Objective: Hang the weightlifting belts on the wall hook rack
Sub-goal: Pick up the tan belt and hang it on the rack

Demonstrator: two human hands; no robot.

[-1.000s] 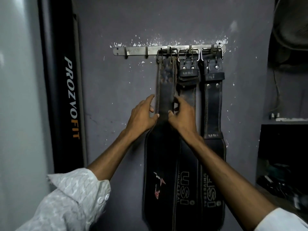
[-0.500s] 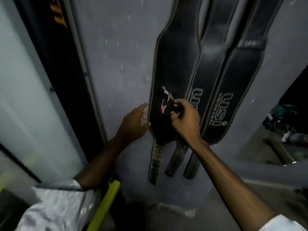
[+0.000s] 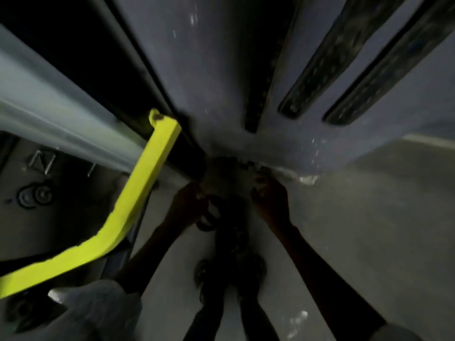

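Hanging flat against the grey wall (image 3: 216, 70), three belt tails run with their long axes up and down the wall, fanning apart toward the top of the blurred view and pointing their tips down at the floor (image 3: 369, 230). The left belt strap (image 3: 261, 94) ends lowest, just above the wall's foot; the middle belt strap (image 3: 317, 70) and the right belt strap (image 3: 384, 70) stop a little higher, side by side and apart from each other. Below the left strap's tip, a dark belt on the floor (image 3: 229, 232) lies between the person's two hands, with what looks like a ring-shaped buckle at its near-left end. The left hand (image 3: 187, 207) is down at that ring and seems to touch it, fingers curled, though blur and dim light leave it unclear whether it has closed on anything. The right hand (image 3: 270, 200) reaches beside the belt near the wall's foot, fingers bent, its hold likewise impossible to tell. Left of the straps, a bright yellow bar (image 3: 138, 193) slants down from the wall.
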